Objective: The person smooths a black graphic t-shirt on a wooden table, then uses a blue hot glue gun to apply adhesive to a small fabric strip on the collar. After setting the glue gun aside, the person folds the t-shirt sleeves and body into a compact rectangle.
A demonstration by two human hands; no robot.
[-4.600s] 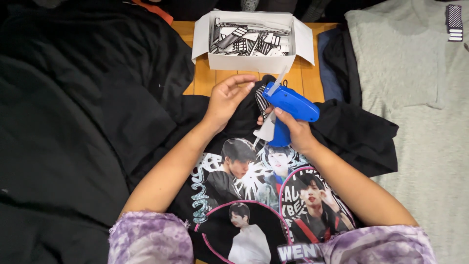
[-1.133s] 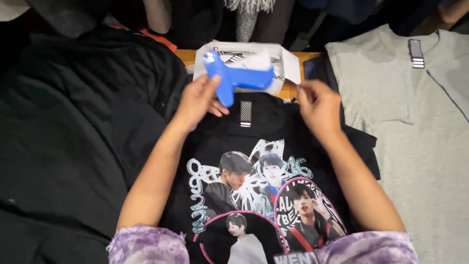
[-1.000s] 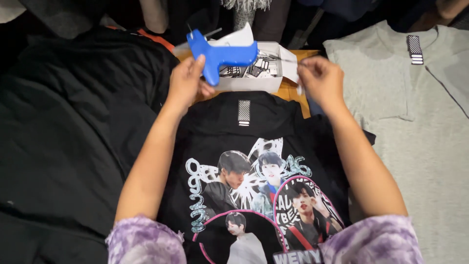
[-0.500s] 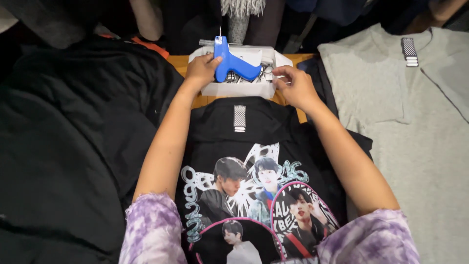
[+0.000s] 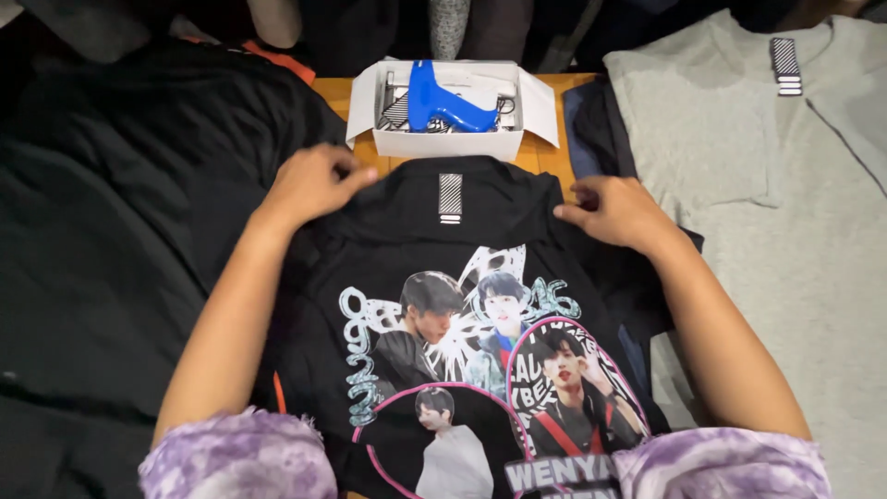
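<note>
black printed shirt (image 5: 480, 305) flat on surface, picture side up | left hand (image 5: 309, 183) pinches its left shoulder, right hand (image 5: 617, 211) pins right shoulder, keeping it spread | blue tagging gun (image 5: 442, 100) parked in white box (image 5: 453, 143) beyond collar | grey shirt (image 5: 785, 203) alongside

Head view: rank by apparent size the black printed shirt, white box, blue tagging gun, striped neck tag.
1. black printed shirt, largest
2. white box
3. blue tagging gun, lying inside the box
4. striped neck tag, smallest
The box sits farther from the camera, so it may look somewhat small.
</note>
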